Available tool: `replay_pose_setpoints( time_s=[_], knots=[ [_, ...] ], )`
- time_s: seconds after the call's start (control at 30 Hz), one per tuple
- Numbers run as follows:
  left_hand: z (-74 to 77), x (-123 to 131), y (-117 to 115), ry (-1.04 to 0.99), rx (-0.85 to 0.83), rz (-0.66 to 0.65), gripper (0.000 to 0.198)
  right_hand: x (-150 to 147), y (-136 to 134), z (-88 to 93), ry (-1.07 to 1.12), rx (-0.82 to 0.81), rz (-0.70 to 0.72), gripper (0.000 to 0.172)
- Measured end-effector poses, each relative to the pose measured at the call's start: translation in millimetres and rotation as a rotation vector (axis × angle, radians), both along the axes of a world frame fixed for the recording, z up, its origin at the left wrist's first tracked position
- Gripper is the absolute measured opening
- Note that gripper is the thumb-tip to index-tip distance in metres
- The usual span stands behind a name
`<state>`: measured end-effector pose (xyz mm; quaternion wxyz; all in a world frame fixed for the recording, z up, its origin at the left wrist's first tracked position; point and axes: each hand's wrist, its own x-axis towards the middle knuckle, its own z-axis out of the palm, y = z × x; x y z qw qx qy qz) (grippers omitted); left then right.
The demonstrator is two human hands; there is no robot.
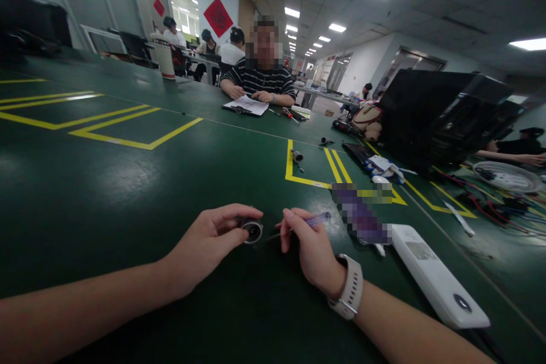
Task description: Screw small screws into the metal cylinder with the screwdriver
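Observation:
Between its thumb and fingers, my left hand grips a small round metal part, which has a silver rim and a dark inside. Its open face is turned toward my right side. My right hand is closed around a screwdriver with a clear purple handle. The thin shaft points left toward the metal part, and its tip is too dark to tell whether it touches. A light watch band sits on my right wrist. Both hands are low over the green table.
Right of my hands lie a blurred purple object and a white power strip. Another small metal part sits inside yellow tape. Across the table, a person in a striped shirt has a clipboard. A black case stands right.

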<state>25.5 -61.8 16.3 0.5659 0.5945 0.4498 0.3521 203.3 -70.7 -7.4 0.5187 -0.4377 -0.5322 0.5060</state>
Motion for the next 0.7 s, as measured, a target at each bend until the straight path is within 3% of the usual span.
replay_pose_setpoints(
  time_s=[0.3,0.5,0.7],
  knots=[
    [16.2,-8,-1,-0.201,-0.215,0.268,0.023,0,0,-3.5,-0.017,-0.01,0.122,0.031],
    [15.7,-12,5,-0.316,-0.195,0.247,0.022,0,-3,-3.7,-0.075,0.008,0.158,0.033],
    [14.3,-15,5,-0.294,-0.2,0.238,0.019,1,-7,-1.4,-0.115,0.063,0.189,0.034]
  ],
)
